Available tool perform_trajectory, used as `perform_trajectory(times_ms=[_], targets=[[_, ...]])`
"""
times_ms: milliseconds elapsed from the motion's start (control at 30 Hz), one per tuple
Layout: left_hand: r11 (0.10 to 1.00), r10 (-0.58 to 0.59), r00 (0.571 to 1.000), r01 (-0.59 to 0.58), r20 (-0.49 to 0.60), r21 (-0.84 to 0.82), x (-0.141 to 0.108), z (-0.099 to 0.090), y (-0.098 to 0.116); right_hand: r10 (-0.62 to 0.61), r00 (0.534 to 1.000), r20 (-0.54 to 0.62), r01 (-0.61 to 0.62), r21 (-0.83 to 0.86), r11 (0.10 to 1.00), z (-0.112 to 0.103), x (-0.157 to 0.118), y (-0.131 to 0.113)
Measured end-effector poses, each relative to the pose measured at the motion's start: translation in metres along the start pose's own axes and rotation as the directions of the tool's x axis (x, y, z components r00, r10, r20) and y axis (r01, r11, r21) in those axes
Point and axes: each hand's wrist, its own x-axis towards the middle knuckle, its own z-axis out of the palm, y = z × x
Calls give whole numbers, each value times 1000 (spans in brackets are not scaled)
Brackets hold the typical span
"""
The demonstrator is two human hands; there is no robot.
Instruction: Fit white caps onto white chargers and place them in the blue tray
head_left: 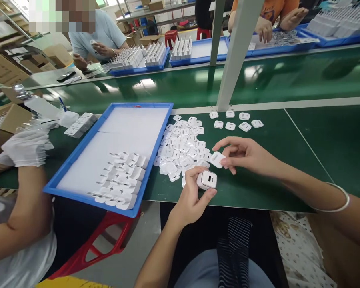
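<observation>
Left hand [195, 200] has a white charger block [208, 180] gripped, port end facing near. Right hand [243, 156] is pinching a white square plate [217, 159] just far and right of it (no contact that I can see).

White adapter [204, 181] and plates [183, 150], blue-rimmed tray [79, 148], green tabletop [336, 136], dark striped cloth [238, 248].

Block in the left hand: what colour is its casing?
The block is white, with a dark slot; the head view shows it.
</observation>
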Motion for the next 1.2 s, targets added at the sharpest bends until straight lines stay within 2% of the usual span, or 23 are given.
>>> perform_trajectory(times_ms=[100, 200, 500, 800, 1033, 1200], targets=[[1000, 9, 1000, -9, -1, 12, 1, 0, 0, 67, 992, 104, -89, 233, 968, 9, -6, -1], [1000, 14, 1000, -15, 10, 19, 2, 0, 1, 112, 981, 159, -156, 300, 941, 17, -9, -1], [999, -4, 998, 2, 57, 33, 2, -2, 1, 168, 965, 202, -230, 343, 911, 22, -7, 3], [1000, 19, 993, -21, 121, 17, 5, -4, 4, 227, 949, 218, -284, 284, 916, 21, -8, 3], [999, 51, 987, -52, 154, 2, 4, -4, -1, 340, 899, 275, -419, 319, 850, 21, -7, 1], [998, 57, 980, -63, 191, 27, 4, -7, 0, 383, 873, 303, -468, 293, 834, 21, -6, -1]])
